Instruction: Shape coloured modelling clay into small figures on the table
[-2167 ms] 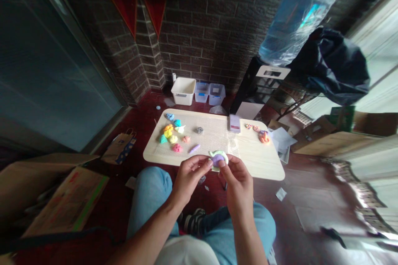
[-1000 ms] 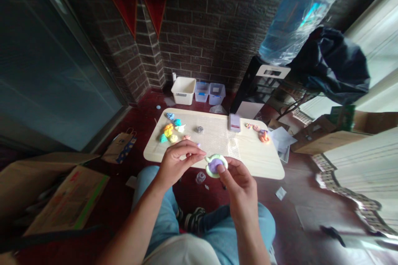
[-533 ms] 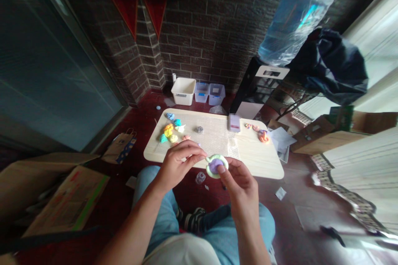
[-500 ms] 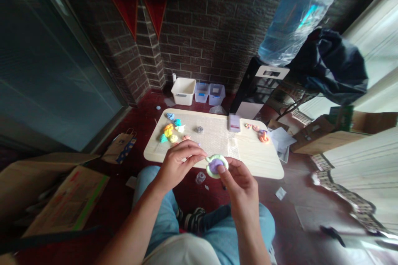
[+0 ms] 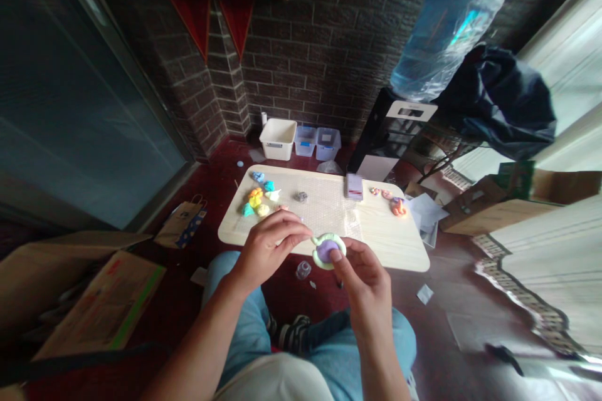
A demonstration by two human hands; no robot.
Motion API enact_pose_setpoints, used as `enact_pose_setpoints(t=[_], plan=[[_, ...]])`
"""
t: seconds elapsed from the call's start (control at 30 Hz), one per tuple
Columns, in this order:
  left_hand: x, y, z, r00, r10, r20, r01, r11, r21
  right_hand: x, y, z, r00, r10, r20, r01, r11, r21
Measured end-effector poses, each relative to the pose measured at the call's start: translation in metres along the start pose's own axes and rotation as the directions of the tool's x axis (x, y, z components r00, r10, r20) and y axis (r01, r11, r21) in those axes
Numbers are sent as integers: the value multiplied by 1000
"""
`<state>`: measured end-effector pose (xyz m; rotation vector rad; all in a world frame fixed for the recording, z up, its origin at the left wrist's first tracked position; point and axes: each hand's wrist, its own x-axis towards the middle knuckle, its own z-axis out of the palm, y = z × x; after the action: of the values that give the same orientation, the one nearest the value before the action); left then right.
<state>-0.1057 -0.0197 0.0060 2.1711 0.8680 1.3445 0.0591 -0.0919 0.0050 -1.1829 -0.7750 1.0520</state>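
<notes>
A round clay piece (image 5: 327, 249), pale green with a purple middle, is held just above the near edge of a low wooden table (image 5: 380, 229). My right hand (image 5: 365, 279) grips it from below, thumb pressed on the purple part. My left hand (image 5: 271, 241) pinches its left rim with thumb and fingers closed. Several coloured clay lumps (image 5: 256, 198) lie at the table's left end, a grey lump (image 5: 301, 196) further in, and orange clay shapes (image 5: 399, 206) at the right.
A bubble-wrap sheet (image 5: 324, 203) covers the table's middle, with a phone (image 5: 354, 185) behind it. Plastic bins (image 5: 278, 138) stand by the brick wall. A water dispenser (image 5: 409, 119), cardboard boxes (image 5: 98, 301), a paper bag (image 5: 181, 222) and a small jar (image 5: 303, 270) surround my knees.
My left hand has shifted from the piece's purple middle to its left rim, and the piece now faces up flat. Since half a second ago, almost nothing has moved.
</notes>
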Motion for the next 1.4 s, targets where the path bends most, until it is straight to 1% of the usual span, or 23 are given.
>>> enact_pose_setpoints(t=[0.13, 0.27, 0.33, 0.43, 0.5, 0.57, 0.67, 0.73, 0.83, 1.03, 1.23, 1.3, 1.4], plan=[[0, -3, 4, 998, -57, -32, 55, 997, -49, 3, 2, -2, 999, 33, 25, -34, 998, 46], [1, -7, 7, 997, -75, 10, 76, 995, -72, 5, 5, -3, 998, 45, 36, -47, 997, 56], [1, -7, 7, 995, -95, 3, 95, 992, -85, 5, 6, -3, 998, 51, 29, -52, 997, 64], [1, -6, 8, 985, -170, -23, 165, 977, -131, 6, 8, -4, 999, 54, 8, -55, 995, 81], [-1, -4, 10, 962, -274, -13, 266, 943, -201, 7, 9, -3, 999, 47, 1, -47, 996, 82], [-3, -3, 13, 921, -389, 28, 380, 878, -290, 7, 9, -3, 999, 38, 2, -38, 997, 75], [-8, -3, 19, 863, -496, 97, 490, 775, -399, 7, 10, -3, 1000, 16, -1, -16, 999, 48], [-9, -3, 22, 834, -538, 121, 530, 721, -446, 7, 10, -2, 1000, 0, -12, 0, 999, 38], [-9, -2, 23, 800, -587, 122, 562, 665, -491, 7, 10, -2, 1000, -8, -20, 8, 1000, 30], [-9, -1, 25, 756, -636, 154, 603, 585, -542, 6, 10, -3, 1000, -17, 0, 17, 1000, 14], [-10, -1, 26, 753, -641, 147, 608, 593, -528, 5, 11, -4, 1000, -25, -1, 25, 1000, -5], [-11, 0, 26, 766, -629, 134, 594, 613, -521, 4, 11, -4, 999, -33, 1, 33, 999, -19], [-9, 2, 24, 799, -593, 99, 561, 675, -480, 3, 10, -4, 999, -46, 3, 46, 998, -45]])
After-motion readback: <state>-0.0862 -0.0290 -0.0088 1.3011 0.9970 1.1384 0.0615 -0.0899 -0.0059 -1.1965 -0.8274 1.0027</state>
